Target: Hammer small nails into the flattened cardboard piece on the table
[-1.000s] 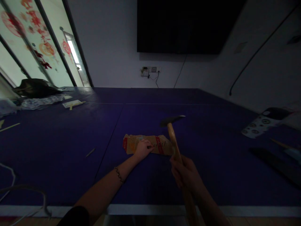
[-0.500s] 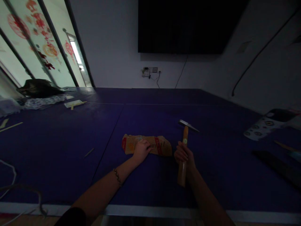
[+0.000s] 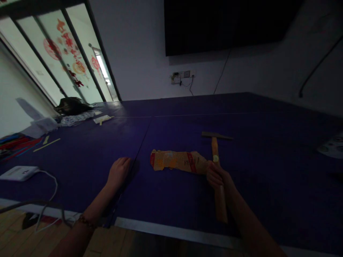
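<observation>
A hammer (image 3: 215,146) with a wooden handle and a dark metal head stands in my right hand (image 3: 216,175), fingers wrapped round the middle of the handle. Its head points away from me over the purple table. Just left of that hand lies a flattened, torn piece of brown cardboard (image 3: 175,160) with red bands and printing; its right end reaches my fingers. My left hand (image 3: 119,173) rests low on the table, left of the cardboard and apart from it. Its fingers are drawn together near the seam, and whatever is under them is hidden.
A white box-shaped device (image 3: 20,172) with a cable lies at the left. Yellowish strips (image 3: 46,145), coloured items (image 3: 18,142) and a dark bag (image 3: 71,106) are farther back. A patterned object (image 3: 332,145) is at the right edge. The table's pale front edge (image 3: 171,230) runs before me.
My left hand has let go of the cardboard and moved left, to where a thin small stick lay. The right hand keeps the hammer, now touching the cardboard's end. The view has turned left.
</observation>
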Demonstrator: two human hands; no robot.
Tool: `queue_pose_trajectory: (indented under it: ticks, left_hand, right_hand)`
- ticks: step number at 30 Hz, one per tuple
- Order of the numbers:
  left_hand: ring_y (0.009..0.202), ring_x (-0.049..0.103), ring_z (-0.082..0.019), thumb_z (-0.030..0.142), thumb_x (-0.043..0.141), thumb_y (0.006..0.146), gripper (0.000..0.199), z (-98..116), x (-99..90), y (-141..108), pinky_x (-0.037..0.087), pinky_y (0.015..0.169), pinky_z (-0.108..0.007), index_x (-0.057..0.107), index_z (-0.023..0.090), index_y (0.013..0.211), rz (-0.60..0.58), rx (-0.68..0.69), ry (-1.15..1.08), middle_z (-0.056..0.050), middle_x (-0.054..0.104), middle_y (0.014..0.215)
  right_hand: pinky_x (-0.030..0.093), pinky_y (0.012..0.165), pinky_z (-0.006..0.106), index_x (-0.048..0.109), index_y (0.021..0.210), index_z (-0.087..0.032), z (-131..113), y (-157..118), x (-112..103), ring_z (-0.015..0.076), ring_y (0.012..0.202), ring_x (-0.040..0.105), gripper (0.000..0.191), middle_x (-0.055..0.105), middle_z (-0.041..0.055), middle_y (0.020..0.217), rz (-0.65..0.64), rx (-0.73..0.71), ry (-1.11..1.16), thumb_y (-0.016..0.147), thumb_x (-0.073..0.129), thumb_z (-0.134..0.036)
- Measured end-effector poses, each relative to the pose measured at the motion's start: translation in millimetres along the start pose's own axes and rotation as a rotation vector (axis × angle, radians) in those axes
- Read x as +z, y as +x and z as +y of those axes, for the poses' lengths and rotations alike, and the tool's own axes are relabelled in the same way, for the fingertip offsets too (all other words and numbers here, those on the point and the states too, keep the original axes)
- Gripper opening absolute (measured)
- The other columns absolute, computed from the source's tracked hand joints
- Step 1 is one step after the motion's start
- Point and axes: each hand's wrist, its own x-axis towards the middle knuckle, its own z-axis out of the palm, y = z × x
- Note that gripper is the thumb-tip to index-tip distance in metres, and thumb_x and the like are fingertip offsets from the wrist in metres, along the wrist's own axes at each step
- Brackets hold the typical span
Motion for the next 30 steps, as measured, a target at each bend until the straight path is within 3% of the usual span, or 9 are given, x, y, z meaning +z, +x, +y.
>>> queue_pose_trajectory:
  ticks: [4, 9, 18, 22, 30]
  left_hand:
    - [0.092, 0.057, -0.023, 0.018, 0.031, 0.080, 0.035, -30, 6.6, -32, 0.045, 0.083, -0.035, 0.059, 0.012, 0.099, -0.086, -0.010, 0.067, -0.013, 0.063, 0.100]
    - [0.095, 0.058, -0.023, 0.029, 0.025, 0.083, 0.043, -38, 13.9, -43, 0.044, 0.087, -0.036, 0.061, 0.011, 0.099, -0.095, 0.005, 0.043, -0.013, 0.063, 0.104]
    - [0.099, 0.056, -0.025, 0.028, 0.024, 0.083, 0.043, -37, 6.9, -42, 0.042, 0.088, -0.041, 0.062, 0.012, 0.097, -0.164, 0.050, 0.031, -0.013, 0.061, 0.108]
    - [0.100, 0.056, -0.024, 0.027, 0.025, 0.082, 0.043, -36, 5.7, -42, 0.041, 0.089, -0.041, 0.059, 0.012, 0.103, -0.140, 0.072, 0.002, -0.013, 0.061, 0.108]
    - [0.090, 0.059, -0.022, 0.023, 0.027, 0.081, 0.039, -34, 1.9, -43, 0.042, 0.086, -0.039, 0.061, 0.015, 0.096, -0.174, 0.090, -0.050, -0.011, 0.065, 0.097]
  right_hand:
    - [0.014, 0.023, 0.012, 0.030, 0.061, -0.024, 4, 2, -1, 0.0024, 0.019, 0.004, 0.034, 0.020, -0.0165, 0.029, -0.169, 0.000, 0.128, 0.069, 0.055, -0.045]
    - [0.014, 0.019, 0.010, 0.036, 0.062, -0.021, 8, 3, -3, 0.0014, 0.021, 0.001, 0.026, 0.024, -0.0156, 0.034, -0.425, -0.103, 0.365, 0.076, 0.056, -0.030]
    - [0.018, 0.023, 0.007, 0.039, 0.057, -0.018, 3, -2, 2, 0.0008, 0.025, 0.002, 0.027, 0.020, -0.0128, 0.038, -0.468, -0.182, 0.539, 0.083, 0.046, -0.021]
    - [0.015, 0.022, 0.008, 0.040, 0.057, -0.018, 5, 1, -1, 0.0010, 0.023, 0.003, 0.027, 0.018, -0.0129, 0.037, -0.526, -0.171, 0.534, 0.084, 0.045, -0.021]
    - [0.019, 0.021, 0.011, 0.037, 0.057, -0.019, 11, 6, -7, 0.0020, 0.023, 0.007, 0.029, 0.028, -0.0122, 0.035, -0.497, -0.093, 0.444, 0.084, 0.045, -0.026]
